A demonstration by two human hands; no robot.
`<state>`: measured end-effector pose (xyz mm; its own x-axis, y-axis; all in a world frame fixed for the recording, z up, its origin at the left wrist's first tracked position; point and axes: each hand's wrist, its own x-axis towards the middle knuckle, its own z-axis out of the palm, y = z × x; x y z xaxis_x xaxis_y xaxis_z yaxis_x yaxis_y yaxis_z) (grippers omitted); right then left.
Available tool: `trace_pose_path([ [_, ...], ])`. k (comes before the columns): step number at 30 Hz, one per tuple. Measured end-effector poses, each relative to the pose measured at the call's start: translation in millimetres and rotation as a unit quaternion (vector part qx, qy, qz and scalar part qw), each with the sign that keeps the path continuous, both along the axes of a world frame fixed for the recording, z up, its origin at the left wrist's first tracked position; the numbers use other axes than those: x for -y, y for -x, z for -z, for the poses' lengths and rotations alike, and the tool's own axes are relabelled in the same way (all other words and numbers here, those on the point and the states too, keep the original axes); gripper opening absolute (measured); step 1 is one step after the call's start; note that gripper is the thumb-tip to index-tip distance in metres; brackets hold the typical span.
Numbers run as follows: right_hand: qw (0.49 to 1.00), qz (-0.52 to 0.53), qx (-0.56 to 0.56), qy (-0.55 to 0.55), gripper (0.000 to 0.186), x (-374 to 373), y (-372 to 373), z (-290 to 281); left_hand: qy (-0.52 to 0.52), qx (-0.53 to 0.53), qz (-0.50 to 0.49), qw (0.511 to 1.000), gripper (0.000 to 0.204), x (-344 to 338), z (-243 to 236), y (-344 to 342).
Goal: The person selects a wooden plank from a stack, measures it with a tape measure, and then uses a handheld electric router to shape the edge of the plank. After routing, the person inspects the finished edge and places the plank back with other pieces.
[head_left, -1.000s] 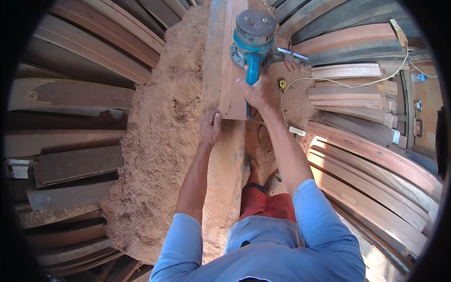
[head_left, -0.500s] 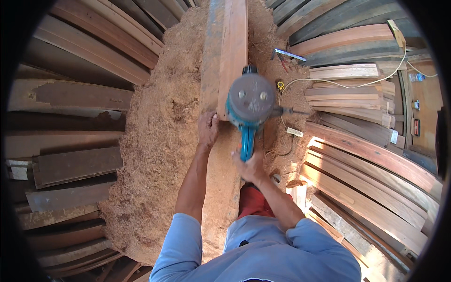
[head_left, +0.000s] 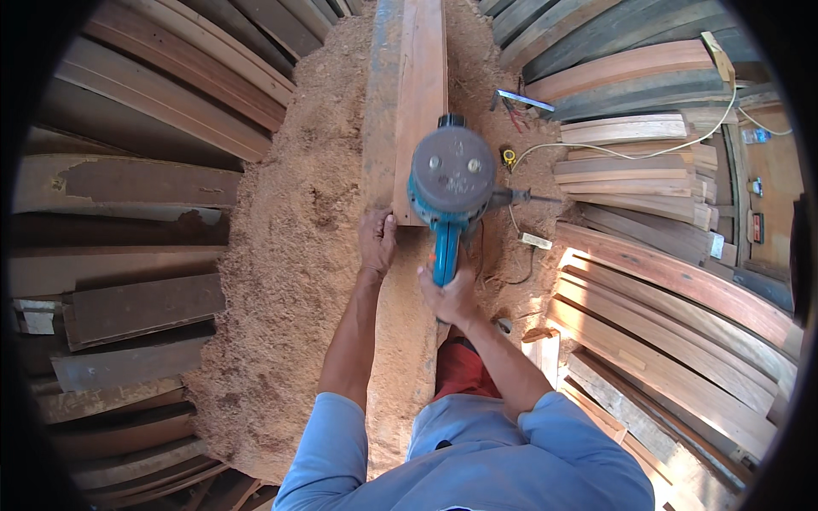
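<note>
A blue power router (head_left: 452,170) with a dark round top sits over the near end of a reddish plank (head_left: 419,77), which lies lengthwise on a long, dust-covered beam (head_left: 382,128). My right hand (head_left: 447,294) grips the router's blue handle. My left hand (head_left: 377,238), fingers curled, holds the plank's near left corner, just left of the router. A cord runs from the tool down among the shavings.
Stacked boards (head_left: 145,106) line both sides. Wood shavings (head_left: 290,255) cover the ground. To the right lie a yellow tape measure (head_left: 509,157), a metal square (head_left: 520,99), a white power strip (head_left: 535,241) and cables. A wooden panel (head_left: 767,238) stands far right.
My right hand has drawn the router toward my body along the plank, from near the top to the near end, and it has barely moved since. My left hand stays at the plank's corner.
</note>
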<state>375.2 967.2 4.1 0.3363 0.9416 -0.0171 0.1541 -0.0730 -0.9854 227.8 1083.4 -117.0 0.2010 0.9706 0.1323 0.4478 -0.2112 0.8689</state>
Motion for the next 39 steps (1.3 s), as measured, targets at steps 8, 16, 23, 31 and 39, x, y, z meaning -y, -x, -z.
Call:
trace_pose_path([
  [8, 0.999, 0.004, 0.045, -0.005, 0.047, -171, -69, -3, 0.012, -0.017, -0.01, 1.0, 0.032, 1, -1, 0],
  [16, 0.998, 0.013, 0.062, -0.03, 0.05, -222, -92, 5, -0.002, -0.027, -0.015, 1.0, 0.037, 1, -6, -4],
  [23, 1.0, -0.003, 0.022, 0.009, 0.05, -107, -48, -4, 0.005, 0.011, -0.015, 1.0, 0.035, 2, -3, -4],
  [31, 0.999, -0.027, -0.017, 0.041, 0.042, 54, 15, -20, 0.044, 0.102, 0.044, 0.993, 0.037, -6, -13, 7],
  [39, 0.999, -0.038, 0.01, -0.005, 0.049, 70, 21, -23, -0.07, -0.219, 0.17, 0.958, 0.054, 6, -88, 0],
])
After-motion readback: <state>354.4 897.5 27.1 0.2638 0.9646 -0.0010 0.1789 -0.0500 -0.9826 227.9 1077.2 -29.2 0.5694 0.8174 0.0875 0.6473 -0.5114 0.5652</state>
